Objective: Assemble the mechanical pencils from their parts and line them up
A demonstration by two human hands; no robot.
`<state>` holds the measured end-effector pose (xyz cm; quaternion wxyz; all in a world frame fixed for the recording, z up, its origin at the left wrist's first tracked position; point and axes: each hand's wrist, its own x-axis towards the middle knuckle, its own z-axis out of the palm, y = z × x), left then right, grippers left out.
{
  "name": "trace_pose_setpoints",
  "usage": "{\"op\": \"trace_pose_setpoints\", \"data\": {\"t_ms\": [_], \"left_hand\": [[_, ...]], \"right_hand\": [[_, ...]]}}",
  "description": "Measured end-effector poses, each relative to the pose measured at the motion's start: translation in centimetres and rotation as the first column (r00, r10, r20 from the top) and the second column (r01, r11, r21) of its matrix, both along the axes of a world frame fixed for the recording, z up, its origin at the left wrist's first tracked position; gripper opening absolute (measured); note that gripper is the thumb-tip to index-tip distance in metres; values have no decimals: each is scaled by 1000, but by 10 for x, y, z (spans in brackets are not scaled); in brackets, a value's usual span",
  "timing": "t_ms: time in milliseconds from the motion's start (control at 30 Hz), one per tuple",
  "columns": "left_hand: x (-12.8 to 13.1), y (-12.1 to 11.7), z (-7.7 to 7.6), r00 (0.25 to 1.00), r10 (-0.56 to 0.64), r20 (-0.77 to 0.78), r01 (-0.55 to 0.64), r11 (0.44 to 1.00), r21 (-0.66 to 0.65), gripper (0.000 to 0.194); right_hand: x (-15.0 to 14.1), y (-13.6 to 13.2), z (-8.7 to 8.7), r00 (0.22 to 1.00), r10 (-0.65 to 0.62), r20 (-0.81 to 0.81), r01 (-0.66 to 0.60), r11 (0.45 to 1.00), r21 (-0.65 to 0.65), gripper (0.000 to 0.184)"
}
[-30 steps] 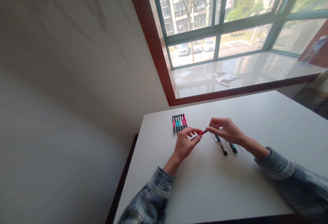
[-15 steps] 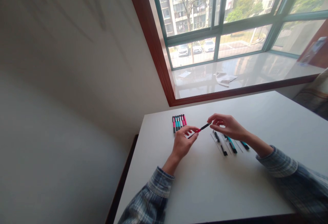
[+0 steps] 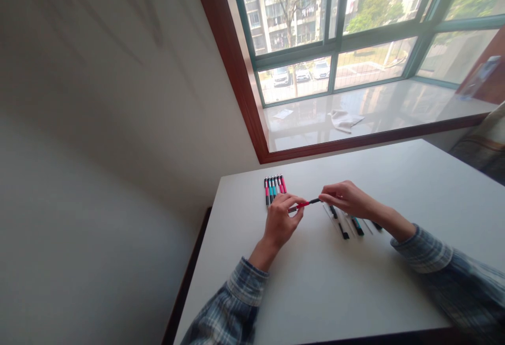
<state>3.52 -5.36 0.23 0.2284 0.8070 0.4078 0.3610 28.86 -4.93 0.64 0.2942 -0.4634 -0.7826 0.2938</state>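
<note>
Between my hands, a red and black pen point(image 3: 303, 204) is held up above the table. My left hand point(image 3: 279, 222) pinches its red barrel between thumb and fingers. At the black end, the fingertips of my right hand point(image 3: 347, 198) are closed on the pen. Behind my left hand a row of several pens point(image 3: 272, 184) in red, teal and white lies side by side, its near ends partly covered. Below my right hand are loose pen parts: thin white refills point(image 3: 366, 226), black pieces point(image 3: 344, 232) and a teal and black barrel point(image 3: 357, 226), some hidden by the hand.
The white table point(image 3: 315, 287) stands against the wall below a red-brown window frame point(image 3: 339, 148). A white cloth point(image 3: 344, 121) and a paper point(image 3: 283, 114) lie on the sill. At the far right is some draped fabric point(image 3: 479, 142).
My right hand has lowered and turned, its fingers closing on the pen's black end. The pen now lies more level, and more of its red barrel shows.
</note>
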Motion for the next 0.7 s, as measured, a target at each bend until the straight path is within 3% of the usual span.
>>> {"op": "trace_pose_setpoints", "data": {"t_ms": [233, 367, 567, 700], "left_hand": [[-1, 1, 0, 999, 22, 27, -22, 1000, -15, 16], [-1, 1, 0, 1000, 17, 25, -17, 1000, -7, 17], [-1, 1, 0, 1000, -14, -23, 15, 999, 38, 20], [-1, 1, 0, 1000, -1, -19, 2, 999, 33, 19]], "right_hand": [[-3, -2, 2, 989, 7, -151, -8, 1000, -4, 26], [-5, -2, 3, 996, 15, -83, -14, 1000, 5, 30], [-7, -3, -2, 999, 20, 31, -19, 999, -36, 53], [-5, -2, -3, 1000, 20, 12, -19, 999, -38, 42]]}}
